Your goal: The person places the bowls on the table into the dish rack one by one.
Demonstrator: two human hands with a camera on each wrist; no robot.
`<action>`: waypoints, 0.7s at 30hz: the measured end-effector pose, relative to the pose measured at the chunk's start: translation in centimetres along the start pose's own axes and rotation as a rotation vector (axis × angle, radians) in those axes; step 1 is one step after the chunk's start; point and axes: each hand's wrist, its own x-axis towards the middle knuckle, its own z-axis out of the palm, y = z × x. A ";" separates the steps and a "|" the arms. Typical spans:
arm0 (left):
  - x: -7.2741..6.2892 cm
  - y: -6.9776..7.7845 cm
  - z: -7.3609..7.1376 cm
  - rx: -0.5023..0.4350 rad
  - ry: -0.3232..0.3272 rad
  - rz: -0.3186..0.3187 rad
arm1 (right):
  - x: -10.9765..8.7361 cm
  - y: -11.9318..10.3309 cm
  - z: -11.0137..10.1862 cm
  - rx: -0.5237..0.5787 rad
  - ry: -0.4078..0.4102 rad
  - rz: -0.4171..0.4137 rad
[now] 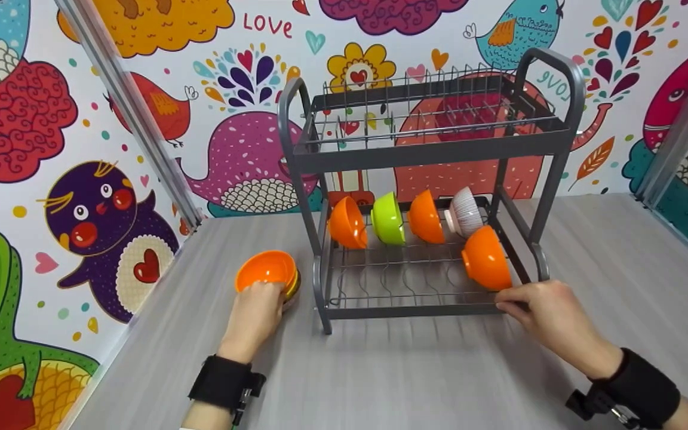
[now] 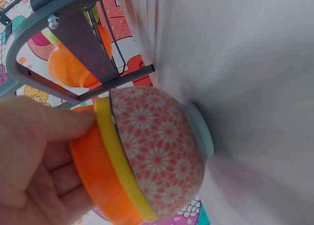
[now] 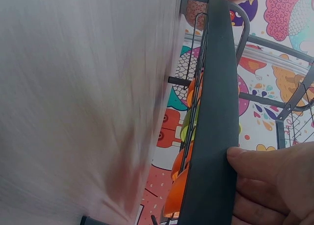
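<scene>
My left hand (image 1: 258,307) holds the rim of an orange bowl (image 1: 268,267), the top one of a stack left of the dish rack (image 1: 404,311). Under it, in the left wrist view, show a yellow rim (image 2: 120,159) and a red-and-white flower-patterned bowl (image 2: 159,151) with a pale foot by the table. At the rack's front right corner, my right hand (image 1: 550,307) grips the lower front rail (image 3: 211,117), thumb on its face. Just above those fingers leans an orange bowl (image 1: 488,258) on the lower tier.
Along the back of the lower tier stand an orange bowl (image 1: 347,223), a green bowl (image 1: 387,220), another orange bowl (image 1: 426,217) and a striped bowl (image 1: 466,212), all tipped sideways. The upper tier (image 1: 433,150) has wire dividers. Printed panels (image 1: 242,155) enclose the grey table (image 1: 404,382).
</scene>
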 end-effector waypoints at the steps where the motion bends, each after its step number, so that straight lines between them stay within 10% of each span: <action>1: 0.0 0.0 0.0 -0.002 0.003 0.003 | 0.0 0.0 0.0 0.001 -0.005 0.005; 21: -0.5 -0.5 -0.6 -0.066 0.043 0.026 | 0.0 -0.1 -0.1 -0.005 -0.030 0.028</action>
